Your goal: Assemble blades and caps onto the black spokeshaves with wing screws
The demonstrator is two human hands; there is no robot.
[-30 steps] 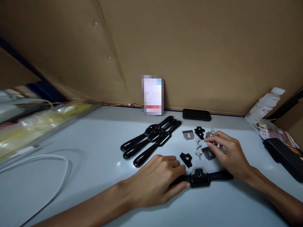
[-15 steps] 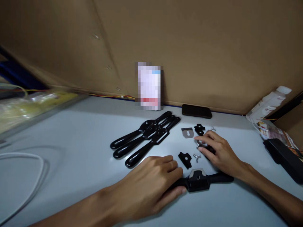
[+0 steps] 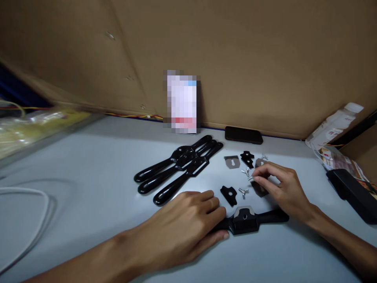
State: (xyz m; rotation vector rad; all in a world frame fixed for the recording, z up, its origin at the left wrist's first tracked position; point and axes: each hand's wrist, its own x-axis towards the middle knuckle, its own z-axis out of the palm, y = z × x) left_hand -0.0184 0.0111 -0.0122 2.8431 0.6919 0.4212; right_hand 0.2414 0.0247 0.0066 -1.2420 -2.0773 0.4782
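Observation:
My left hand [image 3: 188, 224] is closed around one handle of a black spokeshave [image 3: 246, 226] lying near the front. A silver blade and a black cap sit in its middle, with a hole showing. Between thumb and forefinger, my right hand [image 3: 279, 184] pinches a small silver wing screw [image 3: 250, 179], its wings hidden by the fingers. Beside it lie another wing screw [image 3: 246, 172] and a blade [image 3: 260, 189] partly under the hand. Closer to the spokeshave are a black cap [image 3: 229, 195] and a loose wing screw [image 3: 243, 192].
Three black spokeshave bodies [image 3: 179, 165] lie together left of centre. Behind my right hand are a slotted blade [image 3: 232, 162], black caps [image 3: 247, 158] and a wing screw [image 3: 264, 157]. A phone [image 3: 244, 135], bottle [image 3: 334, 125], black object [image 3: 352, 194] and white cable [image 3: 44, 212] lie around.
My right hand has closed its thumb and forefinger on a wing screw; before, they were apart beside it. My left hand keeps its hold. The whole view has shifted slightly.

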